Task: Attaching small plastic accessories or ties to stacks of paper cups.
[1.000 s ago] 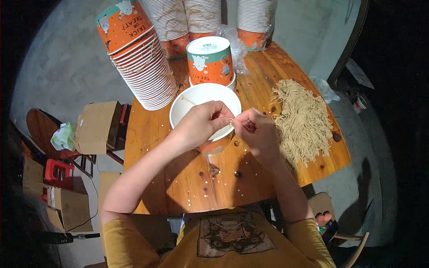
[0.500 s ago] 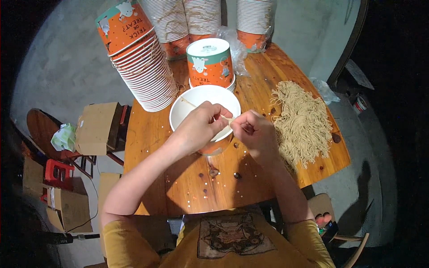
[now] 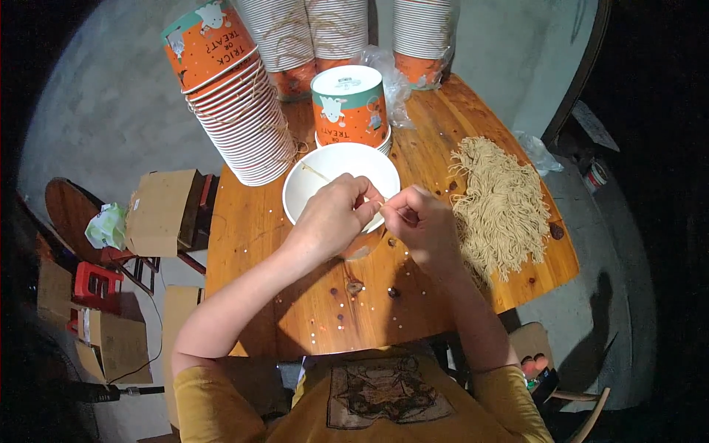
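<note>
One brown carton out at nine o'clock, taking the white-mouthed tub as the dial's centre. Swinging round to ten: leaning stack of orange-and-white tubs, bottoms up, string looped about the rims. Looks done already, and in quantity. Now into the middle! Left hand over the near rim at six o'clock, thumb and finger pinched narrow on a strand. Under those fingers, the white-mouthed tub, mouth up on the wooden table, with the strand crossing the inner wall at ten. Far end seemingly set, near end not visibly fast. Knotted or not? Cannot tell, too small and half covered. Just behind, at twelve: upturned tub, no string in sight on its wall, so apparently left to do. Across to four o'clock: right hand, fingertips closed tight, meeting the left's at the rim, seemingly on the same strand. Over at three: pile of loose cords near the right hand, plenty unused, so well short of the end, at a guess.
</note>
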A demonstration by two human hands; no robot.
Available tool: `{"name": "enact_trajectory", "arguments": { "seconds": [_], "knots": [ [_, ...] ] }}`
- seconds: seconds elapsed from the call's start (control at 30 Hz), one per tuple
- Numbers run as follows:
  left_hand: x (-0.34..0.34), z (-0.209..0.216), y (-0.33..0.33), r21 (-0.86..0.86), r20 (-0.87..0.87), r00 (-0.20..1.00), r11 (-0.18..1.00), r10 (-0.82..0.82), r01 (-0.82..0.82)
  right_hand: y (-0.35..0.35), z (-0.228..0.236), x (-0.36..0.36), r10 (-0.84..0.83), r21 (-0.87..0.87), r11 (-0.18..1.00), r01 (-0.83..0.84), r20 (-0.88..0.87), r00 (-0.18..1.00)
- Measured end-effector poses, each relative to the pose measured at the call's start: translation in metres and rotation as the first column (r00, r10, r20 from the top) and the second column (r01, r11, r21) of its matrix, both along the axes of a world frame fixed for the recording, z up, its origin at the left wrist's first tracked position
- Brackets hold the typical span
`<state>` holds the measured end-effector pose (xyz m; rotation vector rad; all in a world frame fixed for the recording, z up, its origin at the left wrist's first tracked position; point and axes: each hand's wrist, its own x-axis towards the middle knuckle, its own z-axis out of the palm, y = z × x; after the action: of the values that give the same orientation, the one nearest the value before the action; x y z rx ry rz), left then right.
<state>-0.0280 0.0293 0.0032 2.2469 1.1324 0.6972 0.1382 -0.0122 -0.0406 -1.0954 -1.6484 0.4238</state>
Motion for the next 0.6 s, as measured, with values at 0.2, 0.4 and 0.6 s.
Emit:
{"name": "enact_trajectory", "arguments": {
  "seconds": [0.2, 0.4, 0.6],
  "knots": [
    [0.001, 0.003, 0.006, -0.197, 0.003, 1.0, 0.98, 0.008, -0.007, -0.002, 0.002, -0.002, -0.034, 0.015, 0.999, 0.033, 0.054, 0.998],
    [0.001, -0.002, 0.01, -0.368, 0.119, 0.993, 0.928, -0.011, 0.054, -0.001, 0.001, -0.001, -0.032, 0.017, 0.999, 0.031, 0.062, 0.998],
    [0.005, -0.013, 0.005, -0.244, 0.271, 0.963, 0.968, 0.013, 0.055, -0.001, 0.0, -0.001, -0.051, 0.013, 0.999, 0.05, 0.042, 0.998]
  ]
}}
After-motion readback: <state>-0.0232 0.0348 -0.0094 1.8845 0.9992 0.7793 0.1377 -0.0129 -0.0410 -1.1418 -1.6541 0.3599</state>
